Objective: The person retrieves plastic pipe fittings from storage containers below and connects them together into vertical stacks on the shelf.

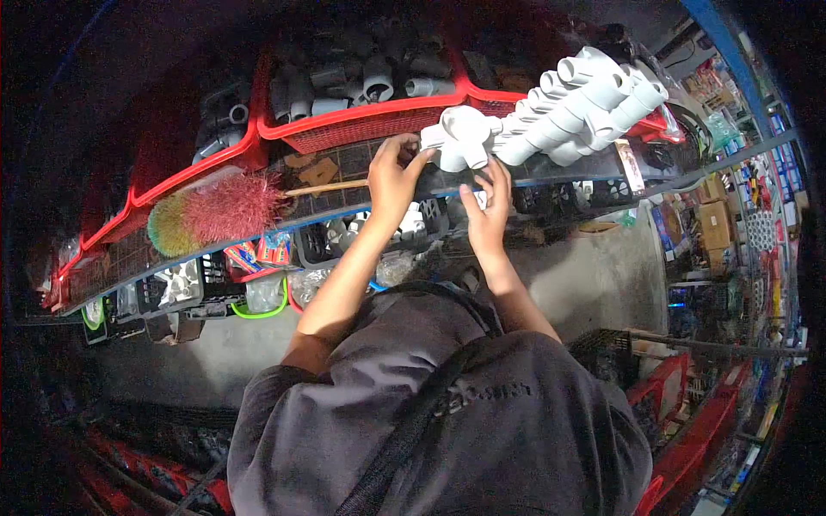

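Observation:
A white plastic pipe fitting (pixel 466 129) with several short sockets is at the shelf's front, at the left end of a stack. My left hand (pixel 394 181) is at its left side, thumb and fingers closed around a socket end. Just below the fitting is my right hand (pixel 489 211), its thumb and fingers apart and the fingertips close to the lower socket. Whether they touch it I cannot tell. To the right, a stack of white pipe fittings (pixel 568 112) lies in slanting rows. Beside my left hand runs the wooden handle of a pink and green duster (pixel 232 206).
Red plastic baskets (pixel 370 119) holding grey pipe fittings stand behind along the wire shelf. Below the shelf's blue front edge hang or stand smaller baskets (pixel 181 284) with white parts and bags. Shelves of packaged goods (pixel 714 224) are at the right.

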The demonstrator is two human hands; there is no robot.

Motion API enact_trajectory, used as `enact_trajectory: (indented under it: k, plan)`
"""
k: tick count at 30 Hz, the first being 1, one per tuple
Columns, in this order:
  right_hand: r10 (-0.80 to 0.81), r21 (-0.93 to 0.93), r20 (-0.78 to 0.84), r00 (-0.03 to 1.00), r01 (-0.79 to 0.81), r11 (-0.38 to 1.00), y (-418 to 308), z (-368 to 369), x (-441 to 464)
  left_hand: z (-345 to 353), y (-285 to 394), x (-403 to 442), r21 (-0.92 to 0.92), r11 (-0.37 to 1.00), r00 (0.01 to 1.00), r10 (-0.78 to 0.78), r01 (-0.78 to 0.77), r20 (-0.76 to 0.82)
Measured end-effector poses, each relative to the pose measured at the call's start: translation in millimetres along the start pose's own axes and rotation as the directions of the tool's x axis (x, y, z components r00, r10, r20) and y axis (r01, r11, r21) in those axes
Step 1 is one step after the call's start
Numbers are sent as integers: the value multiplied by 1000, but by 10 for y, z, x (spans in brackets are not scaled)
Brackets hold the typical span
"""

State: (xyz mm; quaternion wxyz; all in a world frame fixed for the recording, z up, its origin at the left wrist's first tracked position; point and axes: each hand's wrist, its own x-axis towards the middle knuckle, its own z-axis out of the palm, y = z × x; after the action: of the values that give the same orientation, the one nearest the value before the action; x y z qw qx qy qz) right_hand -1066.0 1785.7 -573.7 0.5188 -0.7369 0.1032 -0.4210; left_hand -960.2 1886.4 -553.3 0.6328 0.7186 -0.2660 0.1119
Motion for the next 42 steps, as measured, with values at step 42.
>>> enact_trajectory:
  k: [42]
  plan:
    - [391,-395,918,-66,-237,888,-1099,-1347,-467,-444,1141,-327,-855,304,-74,951,420,301]
